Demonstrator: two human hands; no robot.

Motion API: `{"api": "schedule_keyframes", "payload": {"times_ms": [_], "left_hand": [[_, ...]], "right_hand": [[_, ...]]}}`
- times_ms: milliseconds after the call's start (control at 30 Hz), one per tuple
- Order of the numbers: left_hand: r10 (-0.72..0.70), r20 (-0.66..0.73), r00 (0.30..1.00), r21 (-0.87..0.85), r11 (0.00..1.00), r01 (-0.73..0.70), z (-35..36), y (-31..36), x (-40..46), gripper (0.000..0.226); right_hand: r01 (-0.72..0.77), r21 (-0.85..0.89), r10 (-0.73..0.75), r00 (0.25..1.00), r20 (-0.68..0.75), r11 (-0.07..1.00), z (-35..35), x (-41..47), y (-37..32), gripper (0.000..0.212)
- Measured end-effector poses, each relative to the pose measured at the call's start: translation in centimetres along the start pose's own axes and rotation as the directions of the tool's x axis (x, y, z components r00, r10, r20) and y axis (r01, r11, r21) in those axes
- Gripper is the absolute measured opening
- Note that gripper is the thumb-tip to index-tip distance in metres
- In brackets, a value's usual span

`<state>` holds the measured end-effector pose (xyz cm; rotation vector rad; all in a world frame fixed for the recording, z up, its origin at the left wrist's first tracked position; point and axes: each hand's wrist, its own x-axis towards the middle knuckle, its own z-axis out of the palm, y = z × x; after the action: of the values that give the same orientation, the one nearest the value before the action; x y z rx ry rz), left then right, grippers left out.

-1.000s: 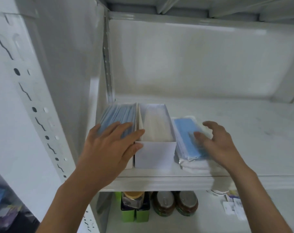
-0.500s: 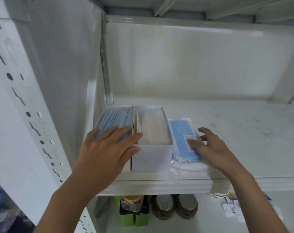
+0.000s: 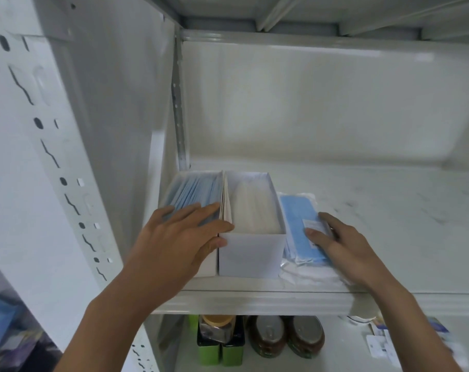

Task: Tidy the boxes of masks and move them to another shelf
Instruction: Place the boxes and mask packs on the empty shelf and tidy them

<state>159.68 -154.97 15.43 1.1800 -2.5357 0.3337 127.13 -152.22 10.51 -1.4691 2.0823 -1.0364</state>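
Observation:
Two open white boxes stand side by side at the left end of the white shelf. The left box holds blue masks, the right box white ones. My left hand lies flat over the front of the blue-mask box, its thumb against the white-mask box's front corner. Right of the boxes a plastic-wrapped pack of blue masks lies on a white pack. My right hand rests on the blue pack's right front edge, fingers spread over it.
The shelf's left wall and perforated upright stand close beside the boxes. On the shelf below are green tins, a jar, two brown oval containers and small cards.
My right hand and the blue pack have slid left, closing up against the white-mask box. My left hand stays on the blue-mask box. The view has shifted slightly.

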Motion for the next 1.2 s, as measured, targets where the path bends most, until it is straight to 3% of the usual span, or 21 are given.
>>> {"api": "schedule_keyframes", "payload": {"times_ms": [267,400,500,567,733,833,1000,1200], "left_hand": [[0.032,-0.034,0.999,-0.031,0.999,-0.033,0.1,-0.4,-0.2,0.044],[-0.005,0.031,1.0,-0.141,0.99,0.009,-0.1,-0.5,-0.4,0.059],[-0.012,-0.035,0.999,-0.224,0.975,0.004,-0.8,0.5,0.7,0.063],[0.034,-0.06,0.998,-0.285,0.957,-0.05,-1.1,2.1,2.2,0.058],[0.198,0.059,0.978,-0.288,0.942,-0.173,-0.6,4.6,5.0,0.04],[0.156,0.053,0.986,-0.291,0.947,-0.134,-0.6,4.1,4.8,0.043],[0.025,-0.02,0.999,-0.245,0.969,-0.03,-1.3,3.2,3.8,0.07],[-0.034,0.056,0.998,-0.149,0.988,0.042,-1.0,4.0,6.7,0.032]], "right_hand": [[-0.019,0.029,0.018,0.999,0.037,0.999,-0.1,0.1,0.6,0.066],[-0.021,0.058,0.018,0.998,0.057,0.998,0.1,-0.1,1.0,0.066],[-0.04,0.096,0.034,0.997,0.066,0.995,0.1,-0.1,1.0,0.067],[-0.033,0.096,0.026,0.997,0.072,0.995,0.1,-0.2,1.1,0.069],[-0.029,0.079,0.023,0.997,0.074,0.996,0.3,-0.4,1.1,0.071],[-0.03,0.074,0.023,0.996,0.086,0.997,0.3,-0.4,1.2,0.067],[-0.012,0.064,0.008,0.997,0.072,0.998,0.5,-0.4,1.2,0.065],[-0.005,0.05,0.002,0.998,0.061,0.999,0.7,-0.4,1.2,0.064]]}}
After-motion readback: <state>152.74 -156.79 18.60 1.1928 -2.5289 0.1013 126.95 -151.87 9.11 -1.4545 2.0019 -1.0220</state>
